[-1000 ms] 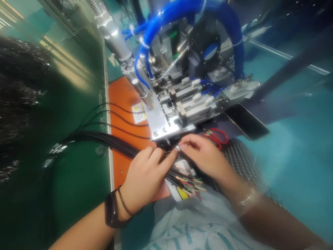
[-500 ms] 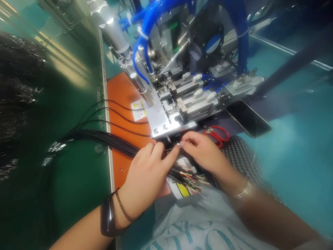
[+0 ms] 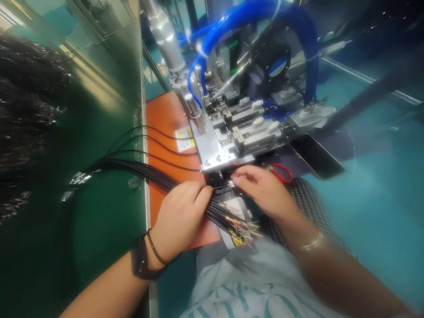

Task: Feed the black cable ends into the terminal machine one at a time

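A bundle of black cables point(image 3: 142, 168) runs in from the left, its stripped ends fanned out with thin coloured wires point(image 3: 240, 227). Over the bundle lies my left hand point(image 3: 183, 212), fingers curled and thumb and forefinger closed on one black cable that reaches rightward. My right hand point(image 3: 265, 190) pinches at the far end of that cable, just below the front edge of the metal machine plate point(image 3: 212, 162). Something small and shiny shows at its fingertips, too small to name.
The machine carries metal clamps point(image 3: 253, 137) and a thick blue hose point(image 3: 258, 13). Behind my right hand are red-handled scissors or pliers point(image 3: 284, 172), partly hidden. A phone point(image 3: 316, 157) lies to the right. Three loose cables cross the orange board point(image 3: 162, 115).
My left forefinger has drawn back left from the right fingertips, opening a gap where the cable shows. My right hand stays pinched near the plate. The whole view has shifted slightly.
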Tool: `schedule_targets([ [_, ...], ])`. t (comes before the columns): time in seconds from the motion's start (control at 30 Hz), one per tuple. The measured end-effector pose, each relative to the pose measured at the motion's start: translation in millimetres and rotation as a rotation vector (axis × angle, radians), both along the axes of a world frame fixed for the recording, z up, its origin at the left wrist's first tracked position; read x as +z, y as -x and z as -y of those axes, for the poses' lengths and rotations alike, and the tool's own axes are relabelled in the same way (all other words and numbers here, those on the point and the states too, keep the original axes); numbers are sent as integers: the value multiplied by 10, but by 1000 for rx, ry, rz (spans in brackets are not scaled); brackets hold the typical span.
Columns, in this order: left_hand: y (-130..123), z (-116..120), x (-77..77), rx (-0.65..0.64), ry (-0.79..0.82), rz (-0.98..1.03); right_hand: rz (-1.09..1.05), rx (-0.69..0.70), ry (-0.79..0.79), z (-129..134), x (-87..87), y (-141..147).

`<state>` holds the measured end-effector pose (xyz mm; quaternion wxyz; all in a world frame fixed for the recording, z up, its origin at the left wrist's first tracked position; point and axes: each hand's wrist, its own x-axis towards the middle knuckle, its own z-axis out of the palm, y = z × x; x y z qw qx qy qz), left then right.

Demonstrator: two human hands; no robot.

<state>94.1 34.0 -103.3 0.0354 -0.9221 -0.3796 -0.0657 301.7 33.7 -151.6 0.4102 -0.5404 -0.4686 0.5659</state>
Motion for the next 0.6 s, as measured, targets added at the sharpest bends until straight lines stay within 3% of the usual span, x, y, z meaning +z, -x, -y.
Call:
schedule_targets([
  [0.37,-136,161,59,34,-44,-130,300,-35,11,22,63,59],
  [0.6,-71,228,39,29,-44,-151,617,114,-483,136,31,-87],
])
